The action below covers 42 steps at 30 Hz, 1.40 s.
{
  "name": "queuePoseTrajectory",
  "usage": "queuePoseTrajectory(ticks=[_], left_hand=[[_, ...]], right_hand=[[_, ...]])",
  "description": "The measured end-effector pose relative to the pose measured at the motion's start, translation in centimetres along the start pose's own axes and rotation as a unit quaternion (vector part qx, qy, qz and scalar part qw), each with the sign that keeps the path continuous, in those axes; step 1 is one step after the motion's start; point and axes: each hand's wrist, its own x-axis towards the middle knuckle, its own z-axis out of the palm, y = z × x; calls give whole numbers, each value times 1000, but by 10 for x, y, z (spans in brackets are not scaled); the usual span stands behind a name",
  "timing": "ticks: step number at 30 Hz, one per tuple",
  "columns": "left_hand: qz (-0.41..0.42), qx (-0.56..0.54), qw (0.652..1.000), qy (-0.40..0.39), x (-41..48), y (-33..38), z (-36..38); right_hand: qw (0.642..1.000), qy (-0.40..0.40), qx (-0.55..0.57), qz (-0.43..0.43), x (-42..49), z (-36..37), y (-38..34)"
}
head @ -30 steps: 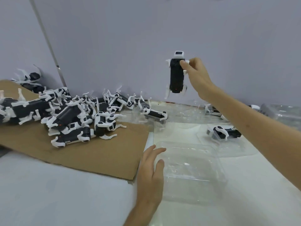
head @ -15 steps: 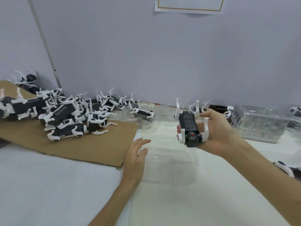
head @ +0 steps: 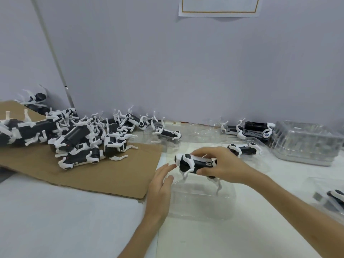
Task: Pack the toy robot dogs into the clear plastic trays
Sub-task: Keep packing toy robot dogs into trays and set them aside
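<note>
Your right grip point(head: 223, 165) is clenched around a toy robot dog point(head: 193, 163), fingers across its back and thumb on its near side. It holds the dog level just above the clear plastic tray point(head: 202, 205), head to the left and thin white legs pointing down toward the tray's hollow. Your left grip point(head: 161, 185) is released, its fingers straight and lying along the tray's left rim, the fingertips just beside the dog's head. The dog has a smooth black boxy body with glossy white rounded joints. The tray is thin, see-through and rounded at the corners, so its edges are hard to pick out against the pale worktop point(head: 55, 220). To the left, the ragged corner of a flat brown cardboard sheet point(head: 104, 175) comes just beside the tray. Farther back on the sheet, a tangled pile of dogs point(head: 80, 138) has legs sticking out every way. Behind the tray, another dog point(head: 243, 149) lies in a second clear tray near your knuckles. A ribbed stack of clear trays point(head: 305, 144) stands well apart at the far right, close to the plain grey wall point(head: 186, 71). The open room is on the near side, where bare matte white surface lies in front of the tray and to its left.
</note>
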Motion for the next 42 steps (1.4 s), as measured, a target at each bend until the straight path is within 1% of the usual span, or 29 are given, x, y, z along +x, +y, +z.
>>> queuePoseTrajectory(ticks=[6,12,17,22,25,28,30,33,34,35,36,37,38,39,40,41,42], left_hand=[[-4,7,1000,6,1,-3,2],[24,17,999,17,0,-2,3],[24,26,999,11,2,-3,4],[26,29,999,-1,3,-6,1],[33,31,999,-6,3,-7,1],[33,33,999,-14,4,-9,2],[26,18,999,-21,4,-8,3],[15,10,1000,-19,3,-3,4],[15,11,1000,-16,3,-2,3],[14,10,1000,-16,3,-1,3],[17,12,1000,-16,3,0,3],[23,17,999,-17,2,0,3],[29,24,999,-18,1,0,2],[31,31,999,-20,1,1,2],[31,37,999,-19,1,1,2],[28,37,999,-12,1,1,1],[12,33,999,-1,1,-1,1]], right_hand=[[1000,-3,-27,5,1,8,9],[998,-9,-55,-12,-2,9,9],[992,-14,-121,-29,-7,18,10],[995,-17,-99,-18,-10,22,13],[992,-34,-119,-21,-9,22,11],[987,-73,-138,-24,-9,20,8],[988,-68,-135,-31,-9,20,6],[990,-40,-127,-39,-10,23,6],[992,-18,-120,-44,-12,24,5],[990,19,-129,-53,-15,26,5],[979,82,-168,-77,-18,26,7],[957,155,-220,-105,-20,27,8],[936,224,-242,-126,-24,28,9],[928,279,-216,-122,-28,28,10],[934,308,-155,-88,-32,28,9],[945,316,-80,-32,-35,27,11],[954,296,-10,42,-38,26,13]])
